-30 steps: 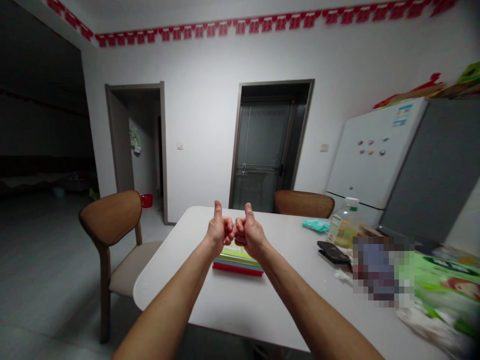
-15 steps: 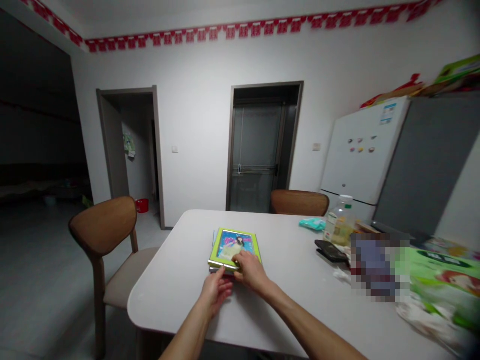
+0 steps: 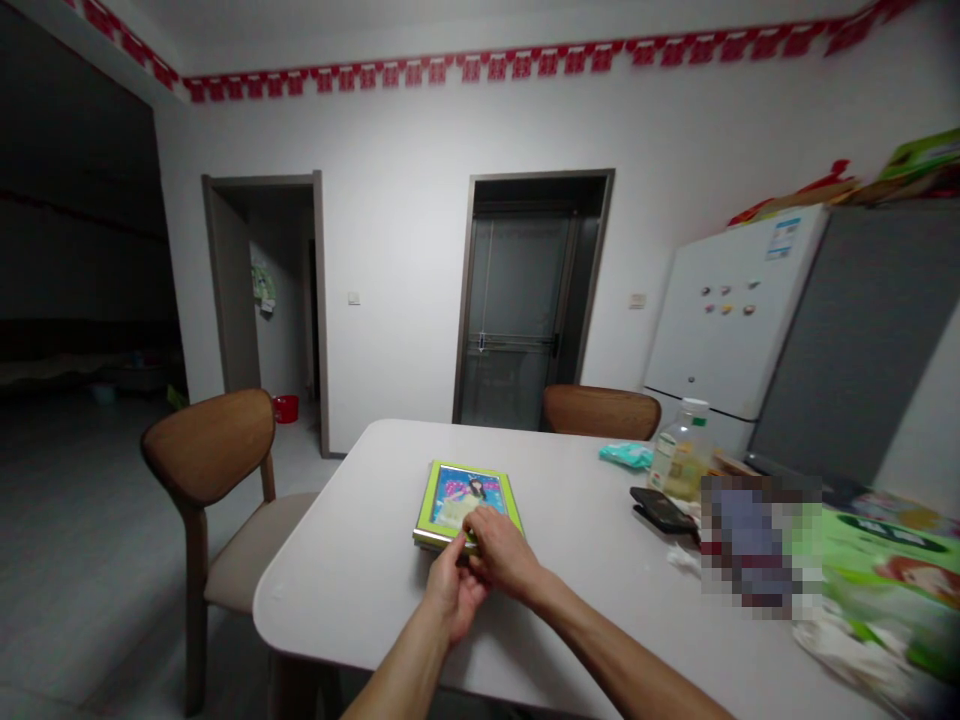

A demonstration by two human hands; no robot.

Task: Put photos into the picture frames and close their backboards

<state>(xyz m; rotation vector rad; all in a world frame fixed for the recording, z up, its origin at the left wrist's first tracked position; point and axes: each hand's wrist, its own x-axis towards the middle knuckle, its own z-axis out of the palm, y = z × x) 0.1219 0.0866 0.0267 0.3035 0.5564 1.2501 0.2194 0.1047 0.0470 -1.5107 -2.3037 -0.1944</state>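
Note:
A yellow-green picture frame (image 3: 426, 500), holding a picture of a dark-haired figure in a pale dress on blue, lies on the white table (image 3: 337, 570). Its near edge looks thick, with something beneath it that I cannot make out. My right hand (image 3: 506, 555) is closed on the near right edge, fingers curled over the rim. Beside it, my left hand (image 3: 452, 592) grips that same near edge, thumb on top and fingers underneath. The two hands touch, and they hide the lower right corner of the picture.
On the right of the table stand a clear bottle (image 3: 681, 450) with yellowish liquid, a turquoise packet (image 3: 626, 456), a black wallet-like item (image 3: 664, 510) and a green tissue pack (image 3: 877, 550). Chairs are at the left (image 3: 214, 450) and far side (image 3: 600, 410); a fridge (image 3: 720, 310) is beyond.
My left hand has moved right and up onto the frame's near edge, against my right hand. The frame has shifted slightly, and the view has tilted a little.

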